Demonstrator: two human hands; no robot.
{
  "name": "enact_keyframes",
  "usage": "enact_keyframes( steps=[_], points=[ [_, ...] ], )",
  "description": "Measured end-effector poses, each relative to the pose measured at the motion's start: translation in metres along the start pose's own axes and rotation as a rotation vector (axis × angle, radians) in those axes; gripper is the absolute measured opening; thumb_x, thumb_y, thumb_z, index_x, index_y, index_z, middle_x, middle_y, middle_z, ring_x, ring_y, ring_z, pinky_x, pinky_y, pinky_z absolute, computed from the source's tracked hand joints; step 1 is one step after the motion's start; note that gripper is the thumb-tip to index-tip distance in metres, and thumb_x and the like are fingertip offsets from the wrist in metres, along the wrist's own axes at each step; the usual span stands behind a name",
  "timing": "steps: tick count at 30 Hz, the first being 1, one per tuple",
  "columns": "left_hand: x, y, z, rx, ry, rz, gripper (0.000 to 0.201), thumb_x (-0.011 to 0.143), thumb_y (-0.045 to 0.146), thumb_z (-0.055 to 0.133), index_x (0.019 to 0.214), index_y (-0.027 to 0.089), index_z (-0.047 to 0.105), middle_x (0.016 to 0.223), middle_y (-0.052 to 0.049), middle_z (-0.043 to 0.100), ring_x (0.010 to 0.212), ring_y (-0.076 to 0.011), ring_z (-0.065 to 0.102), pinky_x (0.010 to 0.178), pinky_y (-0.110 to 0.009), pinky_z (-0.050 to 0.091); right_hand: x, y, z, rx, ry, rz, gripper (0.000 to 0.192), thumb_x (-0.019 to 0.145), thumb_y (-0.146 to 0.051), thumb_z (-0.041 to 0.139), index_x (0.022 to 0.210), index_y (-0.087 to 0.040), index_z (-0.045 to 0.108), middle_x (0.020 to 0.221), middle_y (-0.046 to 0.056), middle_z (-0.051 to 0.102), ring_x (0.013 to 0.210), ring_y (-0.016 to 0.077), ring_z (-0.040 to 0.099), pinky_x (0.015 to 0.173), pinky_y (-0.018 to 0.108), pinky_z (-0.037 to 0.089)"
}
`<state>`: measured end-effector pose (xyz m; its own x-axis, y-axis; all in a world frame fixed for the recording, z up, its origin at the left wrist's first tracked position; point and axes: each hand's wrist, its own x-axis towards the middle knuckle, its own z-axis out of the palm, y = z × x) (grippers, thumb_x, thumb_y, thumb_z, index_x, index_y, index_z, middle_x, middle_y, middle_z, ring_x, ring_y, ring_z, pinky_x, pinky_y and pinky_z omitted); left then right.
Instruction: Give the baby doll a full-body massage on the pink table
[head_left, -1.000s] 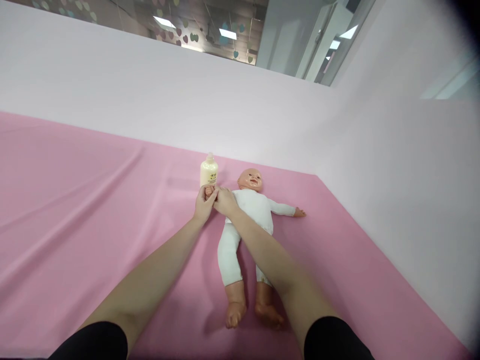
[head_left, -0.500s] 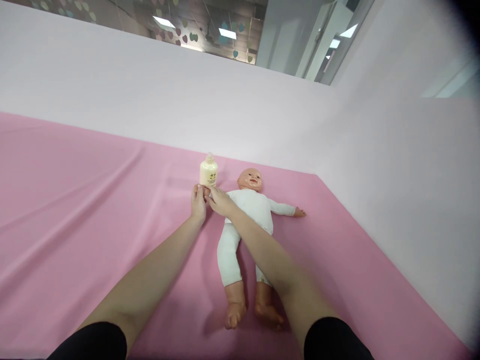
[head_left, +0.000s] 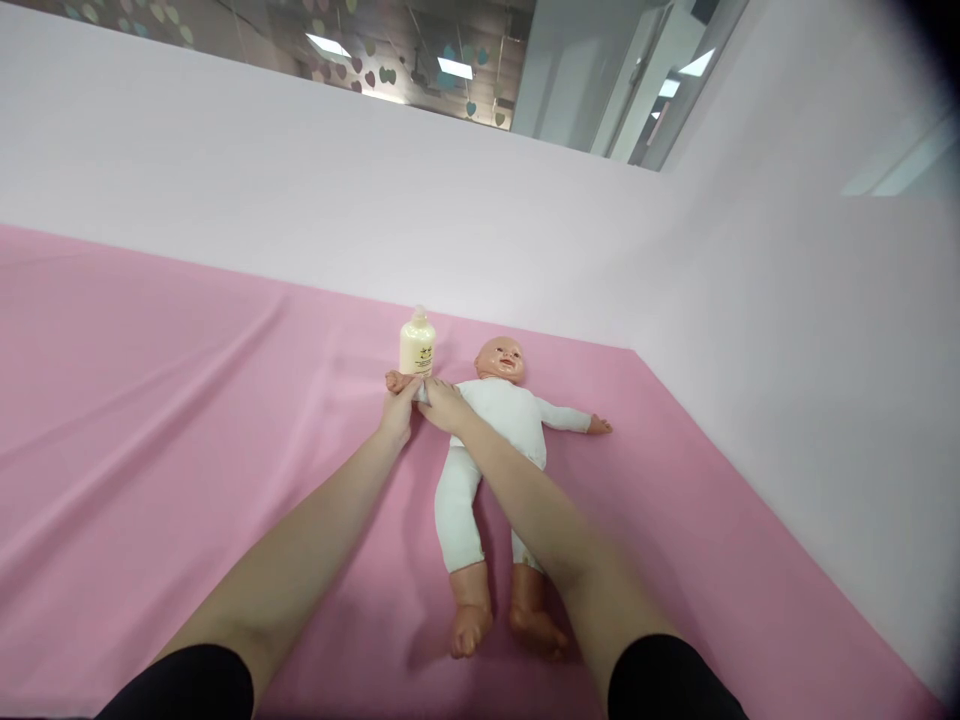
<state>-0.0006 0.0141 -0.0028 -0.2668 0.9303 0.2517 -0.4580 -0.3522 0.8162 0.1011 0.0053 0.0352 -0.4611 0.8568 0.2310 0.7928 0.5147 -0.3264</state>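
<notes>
The person is working on the baby doll (head_left: 495, 420), which is lying face-up on the pink sheet (head_left: 187, 420) with a cream lotion bottle (head_left: 418, 343) standing just beside its head. The left hand (head_left: 397, 412) is now lying lower and flatter along the doll's outstretched arm, so the little doll hand (head_left: 395, 381) (covered a second ago) is showing past the fingertips. The right hand (head_left: 444, 402) is resting loosely curled on the sleeve near the shoulder, steadying it; the stroke seems to be sliding back up the arm.
</notes>
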Motion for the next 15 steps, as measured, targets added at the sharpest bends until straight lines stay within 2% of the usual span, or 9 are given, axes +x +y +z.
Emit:
enact_keyframes(
  steps=[4,10,15],
  points=[
    [0.001,0.003,0.0,-0.07,0.077,-0.013,0.039,0.061,0.024,0.072,0.067,0.021,0.034,0.065,0.007,0.043,0.064,-0.0083,0.051,0.072,-0.024,0.047,0.0,-0.001,0.001,-0.035,-0.003,-0.004,0.028,0.086,-0.025,0.045,0.112,-0.014,0.046,0.114,0.014,0.057,0.107,0.0275,0.052,0.092,0.044,0.04],
    [0.001,0.011,-0.002,-0.052,0.19,-0.052,0.042,0.064,0.027,0.071,0.06,0.02,0.03,0.061,0.007,0.038,0.061,-0.0082,0.048,0.067,-0.022,0.046,-0.001,-0.002,0.0,-0.022,-0.011,-0.005,0.038,0.089,-0.034,0.045,0.123,-0.018,0.042,0.121,0.012,0.055,0.111,0.0286,0.05,0.092,0.045,0.038],
    [0.001,0.016,-0.005,0.012,0.259,-0.058,0.024,0.071,0.034,0.065,0.066,0.019,0.046,0.073,0.002,0.055,0.07,-0.011,0.055,0.066,-0.023,0.047,-0.001,-0.002,0.001,-0.039,-0.005,-0.005,0.037,0.089,-0.038,0.047,0.121,-0.019,0.044,0.12,0.011,0.056,0.11,0.0276,0.05,0.091,0.043,0.038]
  ],
)
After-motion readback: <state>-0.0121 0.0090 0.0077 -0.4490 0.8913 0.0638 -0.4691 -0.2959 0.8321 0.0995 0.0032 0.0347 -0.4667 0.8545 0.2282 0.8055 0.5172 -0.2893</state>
